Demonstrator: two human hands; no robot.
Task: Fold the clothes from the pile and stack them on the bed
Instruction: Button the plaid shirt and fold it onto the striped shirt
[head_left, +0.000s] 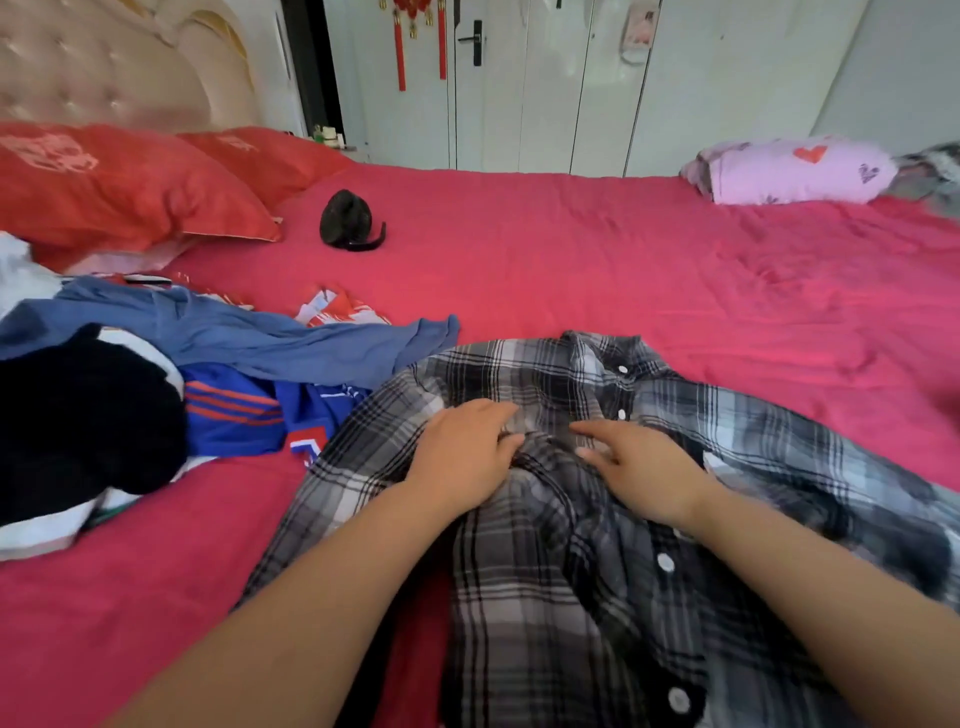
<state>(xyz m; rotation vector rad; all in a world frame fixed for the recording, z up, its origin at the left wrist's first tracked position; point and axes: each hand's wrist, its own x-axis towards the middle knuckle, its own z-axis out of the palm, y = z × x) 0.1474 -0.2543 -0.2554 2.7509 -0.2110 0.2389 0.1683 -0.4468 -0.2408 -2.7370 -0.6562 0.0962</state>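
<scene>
Shirt (545, 561) is laid button side up on bed (649, 270), collar at the far end, pile (156, 395) just left of it. Left hand (462, 457) and right hand (641, 470) are pressed on the chest, fingers fairly straight, nothing clasped. Front should be smoothed outward before the sleeves are folded in (a ridge is bunched between the hands). Hem is cut off; right sleeve is blurred.

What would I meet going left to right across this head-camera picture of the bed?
Black garment → blue jersey with orange stripes → left hand → right hand, both hands resting on the plaid shirt → pink heart-print bundle at the far side.
</scene>
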